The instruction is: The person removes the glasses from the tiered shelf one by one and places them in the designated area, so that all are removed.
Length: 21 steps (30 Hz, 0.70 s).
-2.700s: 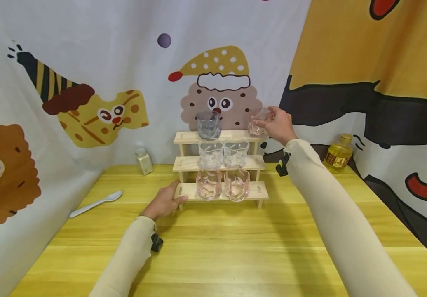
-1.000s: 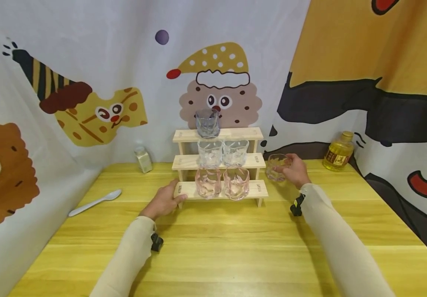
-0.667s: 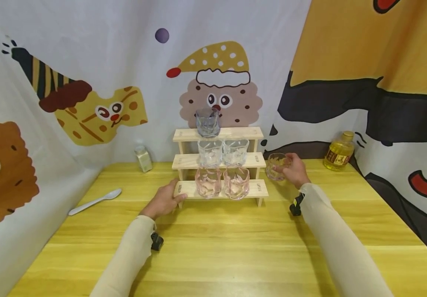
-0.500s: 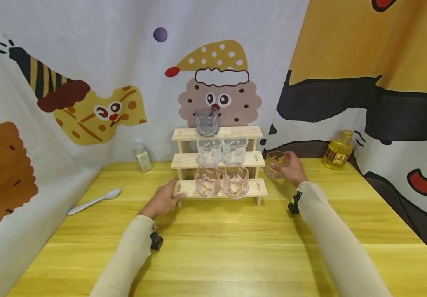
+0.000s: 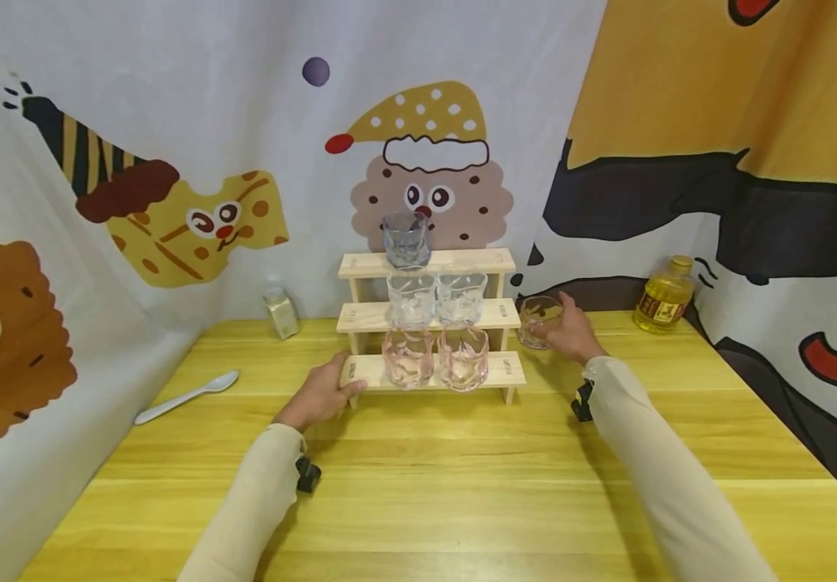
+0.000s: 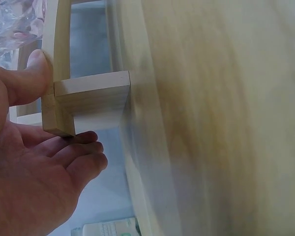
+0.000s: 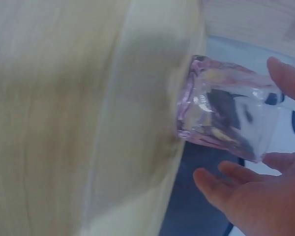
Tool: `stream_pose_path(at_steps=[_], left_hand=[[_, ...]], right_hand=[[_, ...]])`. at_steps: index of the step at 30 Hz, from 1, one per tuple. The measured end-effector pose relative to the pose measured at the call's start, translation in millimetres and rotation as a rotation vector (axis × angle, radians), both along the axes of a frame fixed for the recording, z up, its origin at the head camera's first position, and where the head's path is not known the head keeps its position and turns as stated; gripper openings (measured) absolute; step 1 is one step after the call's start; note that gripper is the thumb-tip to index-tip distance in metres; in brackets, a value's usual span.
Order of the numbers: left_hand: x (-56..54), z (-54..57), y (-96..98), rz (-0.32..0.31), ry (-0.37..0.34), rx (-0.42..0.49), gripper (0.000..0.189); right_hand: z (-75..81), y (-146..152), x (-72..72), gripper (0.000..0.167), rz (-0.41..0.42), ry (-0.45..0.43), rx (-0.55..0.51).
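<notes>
A three-tier wooden stand [image 5: 366, 373] holds several glasses. My left hand [image 5: 318, 395] grips the left end of its bottom step; in the left wrist view the thumb [image 6: 32, 78] lies on the plank's upper face and the fingers [image 6: 86, 157] are around its end. A pinkish glass tumbler [image 7: 231, 105] stands upright on the table right of the stand. Around it my right hand [image 5: 573, 331] is spread, with a gap between glass and fingers in the right wrist view. Two pink glasses [image 5: 464, 361] are on the bottom step, two clear ones [image 5: 411, 301] above, one grey glass [image 5: 407, 242] on top.
A white spoon [image 5: 186, 397] and a small shaker jar [image 5: 282, 313] are to the left on the wooden table [image 5: 418, 501]. An oil bottle [image 5: 665, 296] stands at the back right. Behind hangs a cartoon-print curtain [image 5: 244, 81].
My right hand has brought the pinkish glass from the top step down to the table at the right, then loosened its fingers from it. The left hand has stayed on the stand.
</notes>
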<state>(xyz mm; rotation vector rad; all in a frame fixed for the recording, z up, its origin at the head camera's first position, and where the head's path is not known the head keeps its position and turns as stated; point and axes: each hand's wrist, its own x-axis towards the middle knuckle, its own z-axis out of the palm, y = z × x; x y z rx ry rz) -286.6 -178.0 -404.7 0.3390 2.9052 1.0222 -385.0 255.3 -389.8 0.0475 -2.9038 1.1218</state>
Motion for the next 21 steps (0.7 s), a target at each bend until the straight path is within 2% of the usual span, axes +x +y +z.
stream_pose_path(at_steps=[4, 8, 11, 17, 21], left_hand=[[-0.3, -1.0, -0.6, -0.001, -0.008, 0.011, 0.067], [-0.4, -1.5, -1.2, 0.007, -0.015, 0.019, 0.068], [-0.5, -2.3, -1.7, 0.012, -0.019, 0.012, 0.069], [0.7, -0.3, -0.8, 0.002, -0.021, 0.019, 0.069], [2.0, 0.0, 0.5, 0.008, -0.028, 0.025, 0.069]], right_hand=[[7.5, -3, 5.3, 0.093, -0.021, 0.068, 0.067], [15.2, -11, 12.4, 0.083, -0.06, 0.199, 0.115], [20.9, -19, 17.7, 0.075, -0.054, 0.316, 0.112], [33.2, -38, 26.3, 0.061, -0.037, 0.542, -0.022], [40.2, -54, 30.2, 0.056, -0.049, 0.645, -0.138]])
